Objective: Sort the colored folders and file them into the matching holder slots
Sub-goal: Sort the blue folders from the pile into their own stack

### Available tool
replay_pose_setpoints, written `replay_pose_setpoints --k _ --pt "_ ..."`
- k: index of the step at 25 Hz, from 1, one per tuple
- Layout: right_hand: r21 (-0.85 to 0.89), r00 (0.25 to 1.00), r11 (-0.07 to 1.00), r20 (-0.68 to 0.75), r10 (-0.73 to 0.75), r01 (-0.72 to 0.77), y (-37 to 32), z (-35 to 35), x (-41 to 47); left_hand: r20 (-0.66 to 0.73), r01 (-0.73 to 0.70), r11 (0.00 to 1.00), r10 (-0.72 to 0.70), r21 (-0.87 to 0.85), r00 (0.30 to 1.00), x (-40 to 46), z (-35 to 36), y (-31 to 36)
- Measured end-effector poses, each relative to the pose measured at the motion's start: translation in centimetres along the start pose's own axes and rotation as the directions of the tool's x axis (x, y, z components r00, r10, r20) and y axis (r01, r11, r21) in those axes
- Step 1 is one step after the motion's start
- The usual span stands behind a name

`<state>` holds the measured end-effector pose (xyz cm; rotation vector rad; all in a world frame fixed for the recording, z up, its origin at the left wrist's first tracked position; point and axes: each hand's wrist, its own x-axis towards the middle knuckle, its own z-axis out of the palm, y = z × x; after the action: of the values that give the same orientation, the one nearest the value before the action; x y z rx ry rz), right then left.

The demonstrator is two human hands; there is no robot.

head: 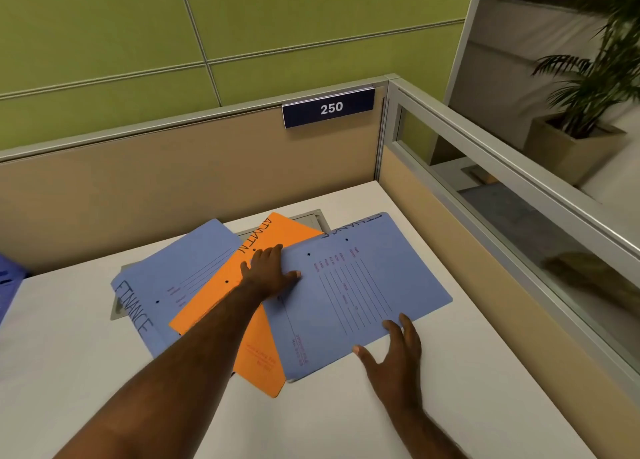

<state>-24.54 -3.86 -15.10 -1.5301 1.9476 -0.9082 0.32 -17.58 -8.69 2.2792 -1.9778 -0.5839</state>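
Three folders lie fanned out on the white desk (pixel 86 372). A blue folder (pixel 367 285) is on top at the right. Under it lies an orange folder (pixel 221 303) marked ADMIN, and at the left another blue folder (pixel 180 271) marked FINANCE. My left hand (pixel 268 273) rests at the left edge of the top blue folder, thumb on its cover and fingers reaching over the orange one. My right hand (pixel 394 351) touches the near edge of the same blue folder with spread fingers. No holder slots show clearly.
A grey tray-like edge (pixel 116 311) peeks out beneath the folders. More blue material (pixel 8 282) sits at the far left. Tan partition walls (pixel 173 188) with a "250" sign (pixel 329 108) close the back; a glass panel (pixel 519 216) runs along the right. A potted plant (pixel 588 88) stands beyond.
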Motion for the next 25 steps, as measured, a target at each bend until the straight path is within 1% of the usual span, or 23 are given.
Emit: replay_pose_setpoints --k 3,7,10,12,14,16,21,23,25 --pt "-0.009 1.0 1.0 -0.01 0.004 -0.004 0.0 0.1 0.0 0.016 0.006 1.0 -0.006 0.017 1.0 1.4 0.1 -0.4" --pt "-0.032 1.0 0.999 0.002 0.03 -0.03 0.1 0.2 0.1 0.062 0.053 0.998 -0.055 0.041 0.997 2.5 0.2 -0.9" --pt "-0.03 0.999 0.999 0.003 0.036 -0.036 0.0 0.2 0.2 0.023 0.088 0.995 -0.089 0.043 0.996 3.2 0.0 -0.9" --pt "-0.036 0.999 0.998 0.01 0.046 -0.046 0.0 0.2 0.3 0.029 0.102 0.994 -0.103 0.027 0.994 3.6 -0.4 -0.7" --pt "-0.035 0.999 0.998 0.01 0.053 -0.053 0.0 0.3 0.3 0.064 0.052 0.999 -0.052 0.003 0.997 3.8 -0.8 -0.7" --pt "-0.028 0.999 0.998 0.009 0.053 -0.052 0.0 0.3 0.3 0.071 -0.013 0.999 0.017 -0.052 0.997 3.5 -1.4 -0.9" --pt "-0.015 0.999 0.999 0.02 0.038 -0.038 -0.2 0.2 0.3 -0.008 -0.091 0.992 0.09 -0.09 0.996 1.2 -4.1 -1.4" --pt "0.011 0.999 0.999 0.025 0.032 -0.033 -0.6 -0.1 0.0 -0.086 -0.093 0.987 0.082 -0.132 0.993 -0.7 -5.0 -1.5" --pt "0.084 0.999 0.996 0.025 0.039 -0.041 -1.3 -0.5 -0.4 -0.162 -0.085 0.987 0.061 -0.14 0.985 -3.0 -5.3 -1.8"
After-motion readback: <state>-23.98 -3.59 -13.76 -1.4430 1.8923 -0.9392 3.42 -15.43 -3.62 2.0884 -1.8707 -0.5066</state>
